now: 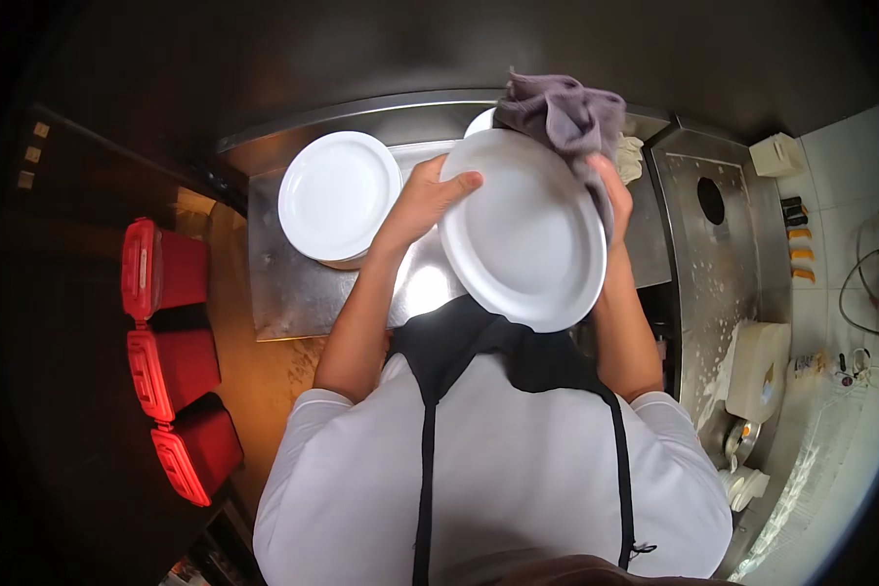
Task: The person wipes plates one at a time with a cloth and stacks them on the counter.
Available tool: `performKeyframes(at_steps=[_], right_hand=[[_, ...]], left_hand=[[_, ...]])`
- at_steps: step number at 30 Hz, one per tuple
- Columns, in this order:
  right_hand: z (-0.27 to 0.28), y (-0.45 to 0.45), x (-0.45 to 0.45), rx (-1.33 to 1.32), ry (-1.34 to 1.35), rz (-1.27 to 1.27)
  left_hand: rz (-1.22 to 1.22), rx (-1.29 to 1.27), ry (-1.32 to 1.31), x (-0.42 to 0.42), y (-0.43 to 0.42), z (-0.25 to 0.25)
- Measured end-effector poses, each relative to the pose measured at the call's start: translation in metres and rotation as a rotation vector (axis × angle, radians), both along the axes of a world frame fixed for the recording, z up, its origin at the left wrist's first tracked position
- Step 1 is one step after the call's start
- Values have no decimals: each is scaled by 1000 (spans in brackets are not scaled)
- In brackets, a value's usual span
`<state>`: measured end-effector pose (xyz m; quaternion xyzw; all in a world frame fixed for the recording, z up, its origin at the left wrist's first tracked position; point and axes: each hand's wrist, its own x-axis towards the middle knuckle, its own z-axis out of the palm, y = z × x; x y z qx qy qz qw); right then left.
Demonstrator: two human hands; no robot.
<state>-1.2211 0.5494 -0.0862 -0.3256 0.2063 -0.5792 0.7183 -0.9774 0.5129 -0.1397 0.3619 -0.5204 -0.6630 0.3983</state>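
A large white oval plate (527,230) is held up and tilted in front of my chest. My left hand (432,200) grips its upper left edge, thumb lying on the face of the plate. At the plate's right edge my right hand (610,195) holds a purple-grey cloth (566,112), which bunches up above the rim. Part of another white plate (481,121) shows behind the held one. To the left, white oval plates (340,195) sit in a pile on the steel counter (298,298).
Three red lidded bins (173,366) line the left side. On the right is a wet steel sink counter (698,264) with a dark round hole, a whitish container (757,371) and small dishes (744,486). A pale cloth (631,158) lies behind my right hand.
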Motion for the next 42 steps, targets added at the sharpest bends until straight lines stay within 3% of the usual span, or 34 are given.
performKeyframes(at_steps=[3,4,7,8,10,12,15,19,20,22,23,24,25,28,31,34,37,39,42], right_hand=[[-16,-24,22,20,185,-94],[-22,-22,31,44,217,-69],[-45,-5,46,135,310,46],[-53,1,48,164,340,93],[-69,15,48,223,393,174],[-81,26,46,266,435,251],[-93,39,46,300,483,363],[-108,46,50,231,546,497],[-113,42,60,168,525,536],[-126,21,74,4,417,551],[-81,19,73,106,464,518],[-48,18,65,100,688,388],[-37,9,61,82,830,317],[9,-7,39,-77,976,-47],[18,-39,21,-79,1026,-603],[-27,-73,1,-190,1232,-978],[-91,-86,-13,-270,1703,-794],[-126,-80,-3,-227,1976,-511],[-167,-72,23,-374,1943,-667]], left_hand=[[23,-115,73,-4,-1,-2],[8,-69,-19,1,-1,-2],[225,-347,-8,-4,0,-19],[193,-224,24,-1,5,-12],[472,-280,96,-9,13,-6],[557,-333,193,-4,17,-3],[310,-102,-13,39,26,-29],[769,126,-221,68,34,-82],[763,249,-134,70,39,-55],[802,160,-154,94,42,-63],[780,121,-297,98,43,-44],[759,81,-440,101,45,-25],[716,75,-163,140,37,-63],[641,-96,-360,137,36,-87],[583,-166,-480,123,34,-92],[524,-190,-515,118,31,-99],[491,-205,-549,117,28,-105],[462,-207,-566,118,27,-109],[444,-218,-581,124,24,-113]])
